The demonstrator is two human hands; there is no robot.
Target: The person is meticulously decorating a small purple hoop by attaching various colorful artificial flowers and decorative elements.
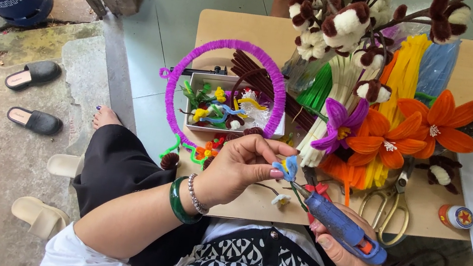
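I see left hand [242, 164] pinching a small blue flower [289, 168] above the table [222, 26] edge | right hand [350, 255] wrapped around blue glue gun [341, 224], nozzle touching the flower | scissors [391, 205] just beside | purple hoop [227, 90] behind.

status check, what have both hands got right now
Left hand pinches small blue flower. Right hand grips blue glue gun, nozzle at flower. Scissors beside, nothing between them.
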